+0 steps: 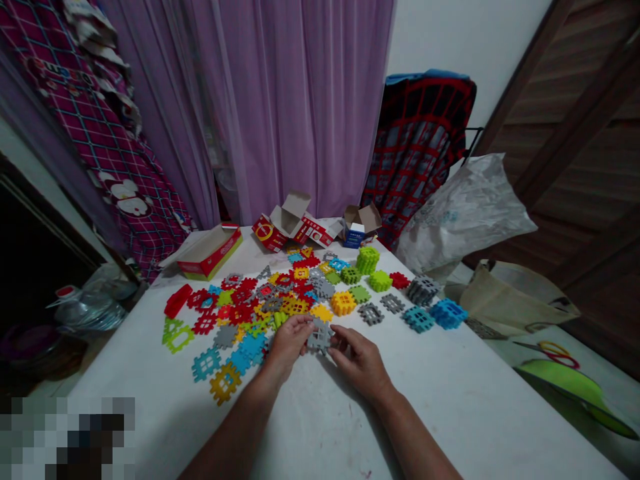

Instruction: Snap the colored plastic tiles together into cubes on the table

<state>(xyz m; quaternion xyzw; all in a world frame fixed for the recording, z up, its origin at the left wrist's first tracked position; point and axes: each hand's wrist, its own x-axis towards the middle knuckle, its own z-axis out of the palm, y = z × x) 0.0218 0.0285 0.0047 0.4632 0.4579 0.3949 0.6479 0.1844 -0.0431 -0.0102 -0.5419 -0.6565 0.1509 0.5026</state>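
Note:
Between my two hands, just above the white table, is a grey interlocking building tile (319,337) with toothed edges and a window-like grid. My left hand (289,343) grips its left side, fingers closed on the edge. On its right side, my right hand (359,359) pinches it with thumb and fingertips. A loose heap of toothed tiles in red, yellow, blue, green and grey, with a red tile (243,313) among them, spreads left and beyond my hands. To the right lie sorted stacks: a yellow stack (343,303), a blue stack (449,313), a teal stack (419,319) and a dark grey stack (423,290).
Opened cardboard boxes, including a red-and-yellow box (213,257) and a blue box (356,233), stand along the table's (320,427) far edge. Beyond the right edge are a beige bag (515,297), scissors (553,353) and a green round item (570,390). A plastic bottle (85,310) is at left.

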